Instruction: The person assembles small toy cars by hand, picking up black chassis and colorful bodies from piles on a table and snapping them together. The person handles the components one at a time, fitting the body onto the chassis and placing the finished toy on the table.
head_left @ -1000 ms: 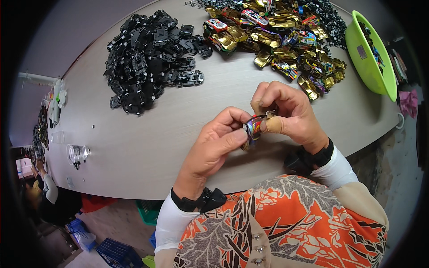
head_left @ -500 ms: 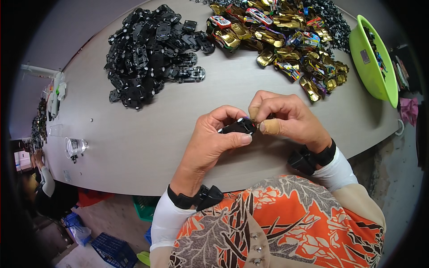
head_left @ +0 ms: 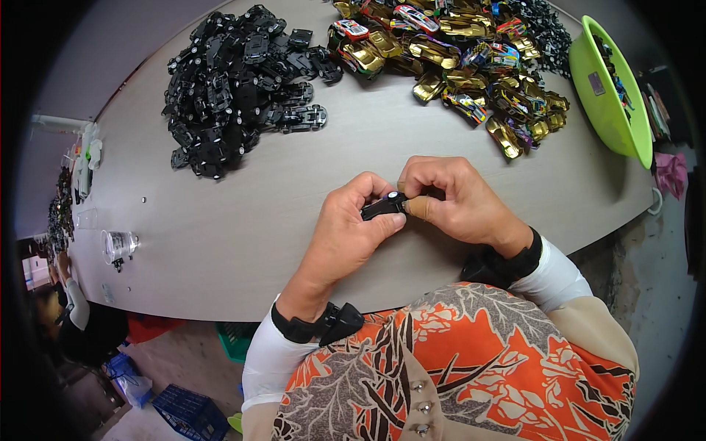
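Note:
Over the near middle of the table, my left hand (head_left: 344,222) is closed around a toy car (head_left: 377,209) whose black underside and a white wheel hub face up. My right hand (head_left: 463,198) pinches at the car's right end, with tape wrapped on its thumb and forefinger. Whatever small part those fingertips might hold is hidden. Beyond my hands, a heap of black toy car chassis (head_left: 220,95) lies to the left. Shiny gold and printed toy car bodies (head_left: 456,59) are piled to the right.
A lime green basin (head_left: 614,95) holding toy cars stands at the table's right edge. Small dark parts (head_left: 544,33) lie at the far right. On the left are a clear plastic cup (head_left: 118,246) and another person's arm (head_left: 76,298). Blue crates (head_left: 190,411) sit on the floor.
My right fingers have shifted slightly left, closer against the car's end. The car has turned a little in my left hand, and the whole view has shifted slightly.

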A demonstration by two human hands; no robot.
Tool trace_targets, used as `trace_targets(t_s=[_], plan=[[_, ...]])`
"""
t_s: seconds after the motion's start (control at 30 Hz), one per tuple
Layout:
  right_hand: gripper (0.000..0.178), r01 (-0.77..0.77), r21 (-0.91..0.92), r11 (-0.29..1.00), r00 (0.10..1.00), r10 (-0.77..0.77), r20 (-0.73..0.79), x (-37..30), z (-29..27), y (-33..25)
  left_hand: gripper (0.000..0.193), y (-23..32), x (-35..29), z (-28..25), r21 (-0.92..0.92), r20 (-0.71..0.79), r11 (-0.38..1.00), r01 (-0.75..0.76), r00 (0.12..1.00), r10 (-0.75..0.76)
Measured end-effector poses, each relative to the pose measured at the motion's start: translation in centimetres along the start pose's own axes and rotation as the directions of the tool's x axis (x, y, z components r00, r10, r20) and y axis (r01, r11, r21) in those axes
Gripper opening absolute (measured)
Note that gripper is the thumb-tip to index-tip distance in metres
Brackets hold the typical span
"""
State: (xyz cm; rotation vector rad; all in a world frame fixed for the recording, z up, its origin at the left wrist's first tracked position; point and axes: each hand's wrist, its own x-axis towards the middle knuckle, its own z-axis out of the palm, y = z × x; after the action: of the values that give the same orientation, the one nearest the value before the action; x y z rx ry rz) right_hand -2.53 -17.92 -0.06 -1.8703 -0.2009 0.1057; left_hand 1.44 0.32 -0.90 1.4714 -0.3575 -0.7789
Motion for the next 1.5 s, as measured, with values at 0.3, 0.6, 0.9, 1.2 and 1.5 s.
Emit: trace_targets(t_s=[0.3, 0.6, 0.9, 1.2, 1.5], plan=[[0.011, -0.35, 0.384, 0.855, 0.936, 0.304, 0.176, 0.5, -1.5, -1.1, 0.02, 1.1, 0.0, -0.5, -0.324, -0.149, 0.946, 0.023, 0.986, -0.075], [0.011, -0.187, 0.365, 0.912, 0.982, 0.16, 0.104, 0.0, -0.1, -0.5, 0.022, 0.6, 0.1, -0.8, -0.46, -0.203, 0.885, -0.077, 0.979, -0.02], [0.009, -0.055, 0.433, 0.9, 0.998, 0.031, 0.061, 0.1, -2.1, -1.7, 0.025, 0.9, -0.2, 0.0, -0.404, -0.059, 0.914, -0.033, 0.998, 0.01], [0.009, -0.055, 0.463, 0.885, 0.994, 0.003, 0.111, -0.1, -2.7, -1.6, 0.022, 0.7, -0.5, -0.1, -0.246, -0.013, 0.969, 0.038, 0.999, -0.043], [0.014, -0.33, 0.403, 0.854, 0.929, 0.219, 0.297, -0.4, -2.3, -1.6, 0.014, 1.0, -0.9, 0.0, -0.036, 0.026, 0.999, -0.029, 0.999, 0.03]])
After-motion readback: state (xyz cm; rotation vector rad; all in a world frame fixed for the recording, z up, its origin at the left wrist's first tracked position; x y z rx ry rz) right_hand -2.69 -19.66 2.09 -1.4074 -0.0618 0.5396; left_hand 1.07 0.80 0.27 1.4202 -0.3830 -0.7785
